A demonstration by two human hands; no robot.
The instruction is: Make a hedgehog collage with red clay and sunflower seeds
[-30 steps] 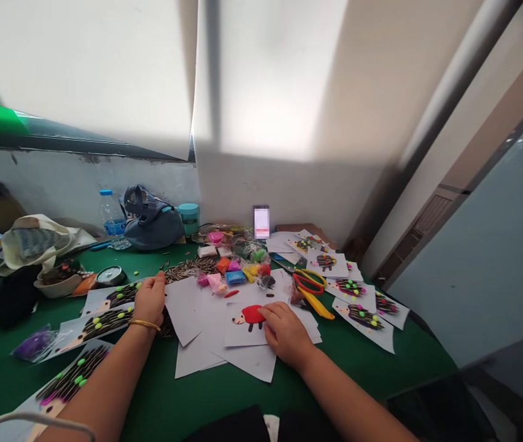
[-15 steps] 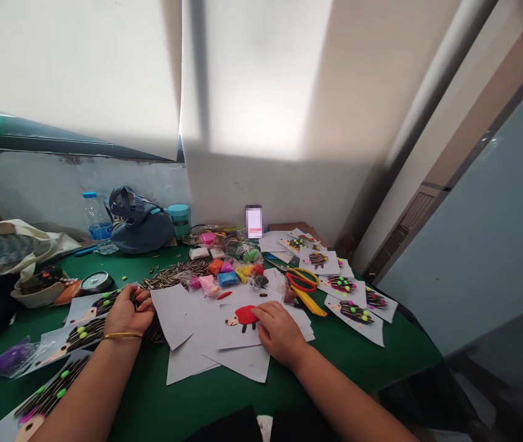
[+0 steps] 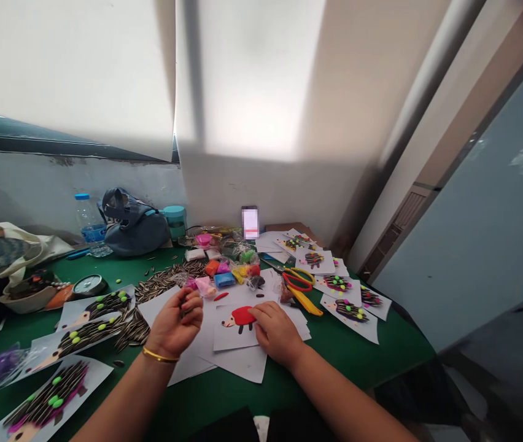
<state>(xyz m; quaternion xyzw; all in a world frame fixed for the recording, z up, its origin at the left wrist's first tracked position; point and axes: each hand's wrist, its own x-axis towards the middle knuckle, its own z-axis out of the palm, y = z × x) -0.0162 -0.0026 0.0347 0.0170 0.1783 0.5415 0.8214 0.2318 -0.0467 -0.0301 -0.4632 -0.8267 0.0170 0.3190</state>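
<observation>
1. While the right hand stays at the red, flat, hedgehog-like figure with pale face and dark legs, the left hand has come from beside the heap of dark, slim seeds to the loose white paper sheets.
2. The left fingers are curled inward; something dark shows among them, but I cannot tell what they hold.
3. The right fingers are close together, with tips touching the figure's rear; whether they pinch anything, I cannot tell.
4. The figure lies on a small white paper card, upon the loose sheets, on the green counter.
5. Therefore both hands are now near this figure, and the work, in my judgement, is gathered there; its visible red back bears no seeds.
</observation>
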